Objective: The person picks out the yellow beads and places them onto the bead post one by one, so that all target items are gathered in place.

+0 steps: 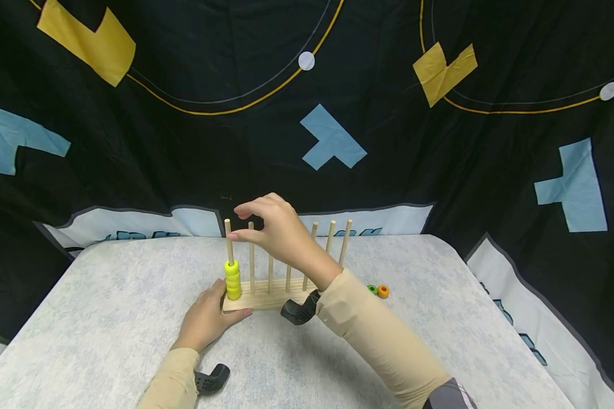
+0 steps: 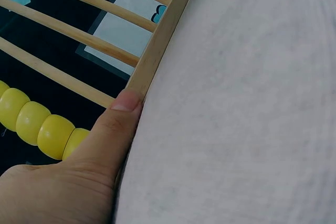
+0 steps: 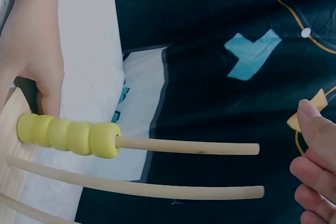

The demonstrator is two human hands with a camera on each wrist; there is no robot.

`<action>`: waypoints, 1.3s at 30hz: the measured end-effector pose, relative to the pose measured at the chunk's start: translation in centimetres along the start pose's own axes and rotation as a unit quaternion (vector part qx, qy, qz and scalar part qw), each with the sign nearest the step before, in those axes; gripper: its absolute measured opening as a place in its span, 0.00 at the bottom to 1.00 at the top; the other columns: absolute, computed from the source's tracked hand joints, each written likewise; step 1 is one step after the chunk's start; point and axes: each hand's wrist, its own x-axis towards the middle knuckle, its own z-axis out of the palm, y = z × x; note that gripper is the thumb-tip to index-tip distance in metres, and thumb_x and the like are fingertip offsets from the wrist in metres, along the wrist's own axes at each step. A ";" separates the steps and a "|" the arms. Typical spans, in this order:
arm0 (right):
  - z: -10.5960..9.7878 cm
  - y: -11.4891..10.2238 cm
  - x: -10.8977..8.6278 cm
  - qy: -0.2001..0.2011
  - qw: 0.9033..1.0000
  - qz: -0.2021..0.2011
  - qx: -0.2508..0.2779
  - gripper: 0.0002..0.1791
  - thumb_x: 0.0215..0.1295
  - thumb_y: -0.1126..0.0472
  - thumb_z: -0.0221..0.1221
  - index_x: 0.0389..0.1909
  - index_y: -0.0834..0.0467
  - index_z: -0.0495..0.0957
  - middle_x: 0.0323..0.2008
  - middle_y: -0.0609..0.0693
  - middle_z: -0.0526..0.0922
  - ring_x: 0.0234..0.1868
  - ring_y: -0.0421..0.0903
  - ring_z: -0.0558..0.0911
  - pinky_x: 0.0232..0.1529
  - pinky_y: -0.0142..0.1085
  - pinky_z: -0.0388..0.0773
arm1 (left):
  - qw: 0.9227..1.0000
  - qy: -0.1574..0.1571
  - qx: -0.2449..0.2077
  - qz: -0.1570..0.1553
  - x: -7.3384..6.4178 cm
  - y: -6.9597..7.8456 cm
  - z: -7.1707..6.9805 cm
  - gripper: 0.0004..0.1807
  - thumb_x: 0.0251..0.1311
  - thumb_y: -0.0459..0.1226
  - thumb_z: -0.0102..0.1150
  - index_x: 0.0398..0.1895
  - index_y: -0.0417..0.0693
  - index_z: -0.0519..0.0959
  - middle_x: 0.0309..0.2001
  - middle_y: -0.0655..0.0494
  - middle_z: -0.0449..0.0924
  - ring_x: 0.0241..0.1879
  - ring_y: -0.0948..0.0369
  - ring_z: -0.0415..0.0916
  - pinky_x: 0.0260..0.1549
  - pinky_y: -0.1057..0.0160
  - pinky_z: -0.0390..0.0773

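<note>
A wooden peg stand (image 1: 266,302) with several upright pegs stands on the table. Yellow beads (image 1: 232,281) are stacked on its leftmost peg; the right wrist view shows several of these beads (image 3: 68,136) at the peg's lower part, its upper length bare. My left hand (image 1: 204,318) grips the left end of the base, thumb (image 2: 118,119) along the front edge and the other fingers behind. Beside the top of the leftmost peg is my right hand (image 1: 276,227), thumb and forefinger apart with nothing between them.
A green bead (image 1: 372,289) and an orange bead (image 1: 383,291) lie on the table right of the stand, partly near my right sleeve. A black cloth (image 1: 210,165) with yellow and blue shapes hangs behind the table (image 1: 107,318).
</note>
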 end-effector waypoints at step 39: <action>-3.5 5.8 -12.8 0.002 0.997 0.062 0.051 0.29 0.50 0.54 0.76 0.55 0.54 0.81 0.52 0.45 0.85 0.51 0.44 0.83 0.52 0.39 0.83 | 1.000 0.001 0.007 -0.001 0.0 -0.1 0.2 0.57 0.46 0.67 0.68 0.73 0.42 0.63 0.71 0.32 0.62 0.68 0.31 0.63 0.61 0.28 0.65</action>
